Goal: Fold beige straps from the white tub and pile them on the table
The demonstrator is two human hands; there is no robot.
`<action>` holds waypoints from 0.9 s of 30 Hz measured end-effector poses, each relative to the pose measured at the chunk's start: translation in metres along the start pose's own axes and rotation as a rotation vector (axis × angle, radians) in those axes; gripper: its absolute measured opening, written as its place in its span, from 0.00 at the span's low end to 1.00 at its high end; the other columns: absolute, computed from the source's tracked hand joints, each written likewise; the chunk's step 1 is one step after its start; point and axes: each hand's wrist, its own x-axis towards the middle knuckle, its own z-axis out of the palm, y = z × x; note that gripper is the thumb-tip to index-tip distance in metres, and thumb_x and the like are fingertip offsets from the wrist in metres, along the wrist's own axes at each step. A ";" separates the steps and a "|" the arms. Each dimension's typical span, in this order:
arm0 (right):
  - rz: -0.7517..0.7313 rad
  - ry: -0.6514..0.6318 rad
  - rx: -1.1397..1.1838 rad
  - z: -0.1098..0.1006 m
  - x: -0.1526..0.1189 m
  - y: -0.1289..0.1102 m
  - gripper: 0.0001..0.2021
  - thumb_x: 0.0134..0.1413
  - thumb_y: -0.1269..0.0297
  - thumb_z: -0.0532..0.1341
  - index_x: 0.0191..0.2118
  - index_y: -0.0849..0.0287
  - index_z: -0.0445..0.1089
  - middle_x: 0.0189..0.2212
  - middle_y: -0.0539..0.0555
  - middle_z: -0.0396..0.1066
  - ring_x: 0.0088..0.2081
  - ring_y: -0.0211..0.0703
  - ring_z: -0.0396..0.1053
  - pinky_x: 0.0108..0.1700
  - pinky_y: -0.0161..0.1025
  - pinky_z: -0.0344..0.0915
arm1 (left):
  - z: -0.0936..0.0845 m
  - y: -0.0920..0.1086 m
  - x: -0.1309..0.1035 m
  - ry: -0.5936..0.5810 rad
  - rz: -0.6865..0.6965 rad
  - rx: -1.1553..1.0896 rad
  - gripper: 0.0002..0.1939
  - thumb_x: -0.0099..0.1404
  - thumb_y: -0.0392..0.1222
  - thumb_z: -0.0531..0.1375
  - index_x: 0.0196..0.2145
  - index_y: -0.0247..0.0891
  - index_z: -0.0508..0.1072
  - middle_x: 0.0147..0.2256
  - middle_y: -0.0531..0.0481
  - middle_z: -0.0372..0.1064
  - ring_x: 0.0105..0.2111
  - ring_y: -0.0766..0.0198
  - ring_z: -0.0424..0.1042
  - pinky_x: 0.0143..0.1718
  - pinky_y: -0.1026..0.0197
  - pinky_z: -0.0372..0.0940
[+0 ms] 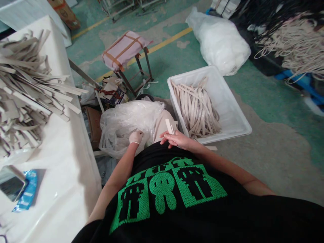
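Note:
My left hand (136,137), in a thin white glove, is closed at a clear plastic bag (126,118) in front of my lap; what its fingers hold, if anything, is hidden. My bare right hand (176,139) grips a short bundle of pale strips (169,127) that points up between thumb and fingers. Just beyond that hand, a white tub (231,111) on the floor holds a heap of long beige strips (197,108). Beige cloth (164,125) lies beside the bag, near my right hand.
At the left, a white-covered table (65,168) bears piled pale strips (30,87) and a blue packet (29,190). Ahead stand a pink-topped stool (124,49) and a stuffed white bag (222,44). Cords (301,47) lie heaped at the right. A cardboard box (93,126) is beside the table.

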 end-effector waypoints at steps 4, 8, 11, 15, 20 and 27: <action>-0.009 -0.010 0.036 -0.003 0.005 0.001 0.13 0.63 0.58 0.61 0.46 0.62 0.74 0.35 0.55 0.78 0.17 0.26 0.46 0.26 0.29 0.69 | -0.020 -0.040 -0.013 0.082 -0.064 -0.058 0.21 0.71 0.47 0.51 0.50 0.39 0.80 0.45 0.45 0.81 0.47 0.56 0.78 0.43 0.63 0.68; 0.013 -0.028 0.012 0.000 0.012 -0.004 0.11 0.64 0.61 0.60 0.46 0.62 0.73 0.35 0.55 0.78 0.17 0.26 0.47 0.26 0.29 0.69 | -0.023 -0.054 -0.019 0.115 -0.088 -0.067 0.26 0.75 0.45 0.42 0.55 0.34 0.75 0.50 0.41 0.78 0.50 0.58 0.76 0.47 0.64 0.67; 0.041 -0.028 0.000 0.002 0.014 -0.007 0.11 0.65 0.62 0.60 0.45 0.62 0.74 0.35 0.55 0.78 0.16 0.26 0.47 0.26 0.29 0.70 | -0.009 -0.039 -0.012 0.093 -0.046 -0.037 0.26 0.71 0.53 0.54 0.60 0.36 0.71 0.54 0.37 0.75 0.54 0.51 0.74 0.52 0.59 0.66; 0.051 0.023 0.009 0.001 0.010 -0.007 0.10 0.67 0.62 0.58 0.44 0.63 0.73 0.33 0.54 0.77 0.15 0.25 0.46 0.25 0.29 0.69 | 0.015 -0.010 0.001 -0.012 -0.006 0.058 0.38 0.58 0.50 0.68 0.63 0.34 0.66 0.57 0.30 0.71 0.56 0.44 0.72 0.57 0.52 0.63; 0.037 0.094 0.028 -0.001 0.006 -0.005 0.10 0.68 0.66 0.55 0.45 0.64 0.72 0.32 0.54 0.77 0.15 0.25 0.46 0.24 0.28 0.69 | 0.008 -0.010 0.003 -0.137 -0.043 0.120 0.17 0.65 0.39 0.57 0.49 0.39 0.79 0.47 0.35 0.79 0.50 0.49 0.77 0.50 0.55 0.68; 0.097 0.019 0.004 0.003 0.018 -0.014 0.10 0.68 0.65 0.56 0.44 0.63 0.73 0.34 0.56 0.78 0.16 0.25 0.46 0.24 0.27 0.68 | -0.053 -0.035 -0.053 -0.065 -0.139 0.128 0.21 0.71 0.45 0.50 0.52 0.40 0.79 0.49 0.35 0.78 0.48 0.47 0.78 0.45 0.55 0.69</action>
